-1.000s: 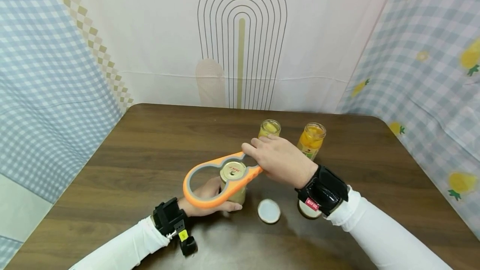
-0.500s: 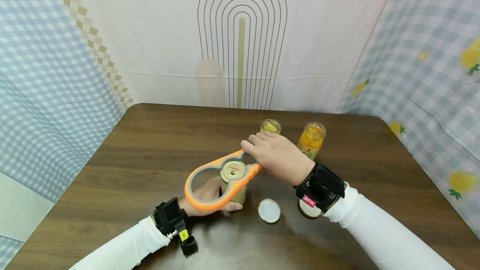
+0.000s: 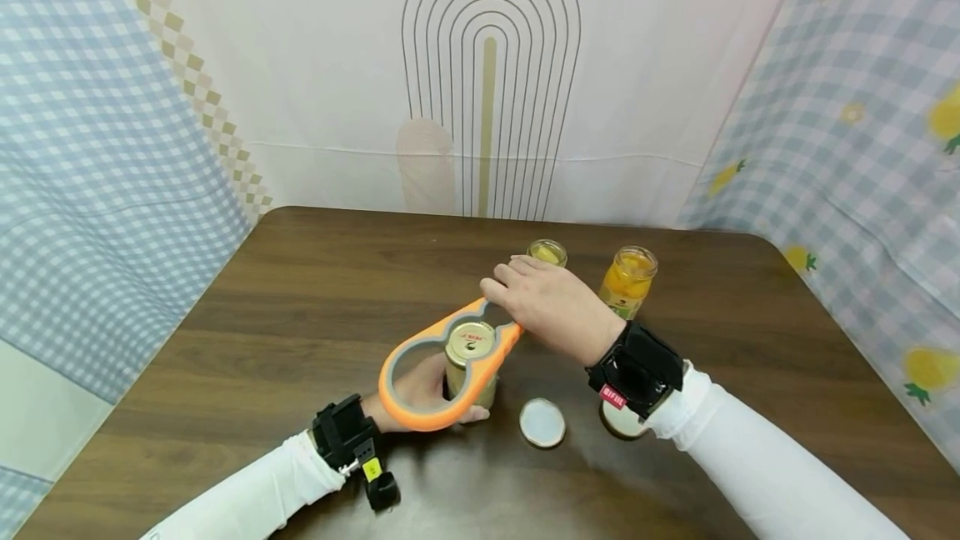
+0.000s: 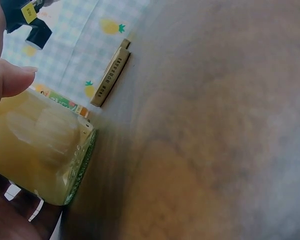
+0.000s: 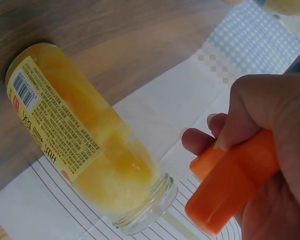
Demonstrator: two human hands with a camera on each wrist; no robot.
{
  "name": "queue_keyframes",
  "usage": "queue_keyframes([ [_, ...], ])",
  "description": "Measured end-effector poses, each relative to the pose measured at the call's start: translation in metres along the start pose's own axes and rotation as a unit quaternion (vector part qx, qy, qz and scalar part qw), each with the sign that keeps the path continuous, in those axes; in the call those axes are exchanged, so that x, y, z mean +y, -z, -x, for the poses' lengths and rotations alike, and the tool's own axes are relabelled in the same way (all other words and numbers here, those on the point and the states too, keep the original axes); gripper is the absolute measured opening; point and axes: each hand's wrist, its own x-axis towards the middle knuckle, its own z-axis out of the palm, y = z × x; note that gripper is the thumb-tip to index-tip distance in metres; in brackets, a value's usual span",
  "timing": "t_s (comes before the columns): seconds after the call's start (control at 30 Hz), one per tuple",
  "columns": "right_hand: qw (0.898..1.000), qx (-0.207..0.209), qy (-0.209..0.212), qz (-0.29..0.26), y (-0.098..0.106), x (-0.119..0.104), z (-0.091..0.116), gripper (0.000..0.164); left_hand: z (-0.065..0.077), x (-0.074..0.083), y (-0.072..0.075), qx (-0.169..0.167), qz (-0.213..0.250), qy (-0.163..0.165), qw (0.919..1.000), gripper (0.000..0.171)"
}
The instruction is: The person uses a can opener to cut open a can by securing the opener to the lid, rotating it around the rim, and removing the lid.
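My left hand (image 3: 422,386) grips an upright glass jar (image 4: 35,140) of pale fruit, its thumb on one side and fingers on the other. The jar wears a gold lid (image 3: 470,342) with red and black print. An orange jar opener (image 3: 480,373) with grey lining lies over that lid, one of its openings around it. My right hand (image 3: 551,294) grips the opener's handles, squeezed close together in the right wrist view. Behind that hand stands a lidless jar of yellow fruit (image 3: 547,253), partly hidden. Another lidless jar of orange fruit (image 3: 628,277) is to its right.
Two loose lids lie on the brown wooden table (image 3: 337,273): a lid with its white inside up (image 3: 542,423) and a second lid (image 3: 622,421) partly under the right wrist. A labelled open jar (image 5: 90,135) is close to the right hand. Patterned cloths hang behind the table.
The jar opener has turned slightly counterclockwise: its wide end swung towards me and right, while my right hand edged away and left. The left hand keeps its hold. The view shifted slightly.
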Motion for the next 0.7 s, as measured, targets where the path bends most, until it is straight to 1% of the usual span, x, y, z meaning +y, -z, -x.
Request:
queue_keyframes([
  [0.17,1.0,-0.001,0.005,0.001,-0.001,0.0014,-0.001,0.021,-0.0019,-0.0026,-0.001,0.001,-0.004,-0.014,0.9999,0.073],
  [0.3,1.0,0.006,0.009,0.004,-0.0011,0.002,-0.0009,0.02,-0.0037,-0.0039,-0.0026,0.003,-0.012,-0.024,0.9996,0.071],
  [0.4,1.0,0.011,0.011,0.009,-0.0016,0.0026,-0.0013,0.02,-0.0035,-0.0037,-0.0029,0.002,-0.017,-0.023,0.9996,0.066],
  [0.5,1.0,0.01,0.01,0.01,-0.0015,0.0032,-0.0024,0.021,-0.0034,-0.0032,-0.0023,0.0,-0.022,-0.033,0.9992,0.058],
  [0.57,1.0,0.006,0.009,0.007,-0.0011,0.0036,-0.0033,0.021,-0.0035,-0.0029,-0.0016,-0.001,-0.02,-0.051,0.9985,0.054],
  [0.67,1.0,-0.002,0.007,0.005,-0.0002,0.0041,-0.0046,0.02,-0.0048,-0.0039,-0.0011,-0.011,0.007,-0.079,0.9968,0.049],
  [0.7,1.0,-0.005,0.007,0.005,-0.0001,0.0043,-0.0051,0.019,-0.0054,-0.0042,-0.0012,-0.013,0.017,-0.086,0.9961,0.052],
])
